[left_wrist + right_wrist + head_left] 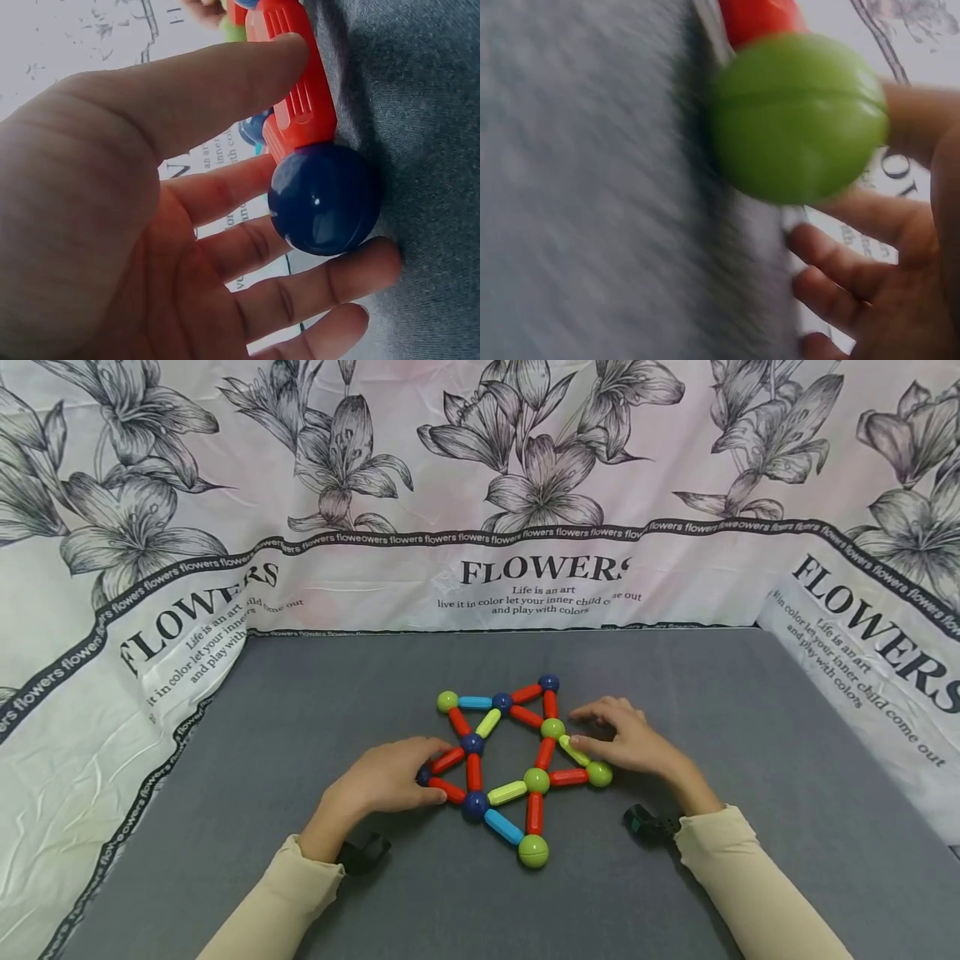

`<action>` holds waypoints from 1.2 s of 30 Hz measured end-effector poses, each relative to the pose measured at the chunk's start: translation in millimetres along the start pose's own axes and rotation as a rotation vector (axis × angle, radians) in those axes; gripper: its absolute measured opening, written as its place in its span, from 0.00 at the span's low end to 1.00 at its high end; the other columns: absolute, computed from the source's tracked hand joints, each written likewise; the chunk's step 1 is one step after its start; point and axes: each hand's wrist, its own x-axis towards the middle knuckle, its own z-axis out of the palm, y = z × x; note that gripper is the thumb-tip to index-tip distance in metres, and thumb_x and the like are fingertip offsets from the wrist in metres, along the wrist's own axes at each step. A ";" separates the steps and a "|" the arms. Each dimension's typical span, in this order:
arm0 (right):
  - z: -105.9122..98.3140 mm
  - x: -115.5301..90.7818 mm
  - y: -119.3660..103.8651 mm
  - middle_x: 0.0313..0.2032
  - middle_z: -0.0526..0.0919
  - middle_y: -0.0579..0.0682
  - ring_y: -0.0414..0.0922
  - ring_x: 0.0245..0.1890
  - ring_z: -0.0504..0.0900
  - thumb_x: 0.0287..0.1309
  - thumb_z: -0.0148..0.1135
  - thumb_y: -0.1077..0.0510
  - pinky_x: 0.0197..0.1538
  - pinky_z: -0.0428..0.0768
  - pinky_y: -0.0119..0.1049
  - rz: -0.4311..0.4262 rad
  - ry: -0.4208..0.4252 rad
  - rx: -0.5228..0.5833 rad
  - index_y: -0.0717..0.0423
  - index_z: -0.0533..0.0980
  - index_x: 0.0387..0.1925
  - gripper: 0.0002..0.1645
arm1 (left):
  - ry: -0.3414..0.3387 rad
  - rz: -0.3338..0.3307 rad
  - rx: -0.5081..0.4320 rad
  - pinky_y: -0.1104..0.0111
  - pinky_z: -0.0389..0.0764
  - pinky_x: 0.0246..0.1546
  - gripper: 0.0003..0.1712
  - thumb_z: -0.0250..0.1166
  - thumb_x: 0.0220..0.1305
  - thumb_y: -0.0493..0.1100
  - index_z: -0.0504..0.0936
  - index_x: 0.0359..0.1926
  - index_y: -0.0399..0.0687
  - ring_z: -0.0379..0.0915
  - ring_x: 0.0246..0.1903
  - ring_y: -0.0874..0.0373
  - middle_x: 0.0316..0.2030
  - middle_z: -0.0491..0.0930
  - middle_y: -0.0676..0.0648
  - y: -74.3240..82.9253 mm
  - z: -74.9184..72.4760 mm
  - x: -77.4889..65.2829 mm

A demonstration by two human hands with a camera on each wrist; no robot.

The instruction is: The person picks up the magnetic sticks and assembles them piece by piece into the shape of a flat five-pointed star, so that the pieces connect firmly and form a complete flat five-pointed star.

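A flat star of magnetic rods and balls (474, 772) lies on the grey table, joined from red, light blue and yellow-green rods with green and dark blue balls. At its left point, my left hand (384, 774) straddles a dark blue ball (325, 199). The left thumb lies on a red rod (300, 82), and the fingers reach round the far side of that corner. On the right, my right hand (626, 737) has its thumb at a yellow-green rod (574, 751), with the fingers held loosely apart. A green ball (799, 120) partly covers that hand in the right wrist view.
Grey cloth (300, 693) covers the table. A white flower-print sheet (360, 585) with lettering hangs behind it and along both sides. Dark wrist cameras (363, 853) are strapped under both wrists.
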 end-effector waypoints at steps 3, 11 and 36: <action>-8.3 -3.3 -0.1 0.50 0.81 0.49 0.46 0.48 0.71 0.58 0.72 0.44 0.49 0.60 0.43 -0.001 -0.095 -0.017 0.47 0.81 0.57 0.27 | -0.010 -0.005 -0.012 0.53 0.77 0.58 0.35 0.76 0.59 0.51 0.76 0.66 0.53 0.76 0.53 0.56 0.58 0.81 0.52 -1.5 -1.0 0.1; -17.1 -5.9 -9.0 0.48 0.76 0.49 0.46 0.50 0.70 0.43 0.81 0.35 0.47 0.60 0.43 0.000 -0.297 -0.087 0.48 0.74 0.65 0.49 | -0.030 -0.030 0.010 0.51 0.78 0.55 0.33 0.74 0.60 0.55 0.78 0.65 0.54 0.77 0.51 0.54 0.57 0.80 0.49 -5.5 -2.1 -0.7; 8.8 5.5 9.7 0.42 0.81 0.56 0.44 0.32 0.72 0.64 0.69 0.53 0.36 0.70 0.35 0.026 0.182 -0.019 0.56 0.78 0.60 0.25 | -0.205 0.013 -0.188 0.65 0.73 0.30 0.15 0.72 0.63 0.57 0.83 0.44 0.57 0.73 0.29 0.58 0.31 0.79 0.52 -19.4 -15.2 -1.7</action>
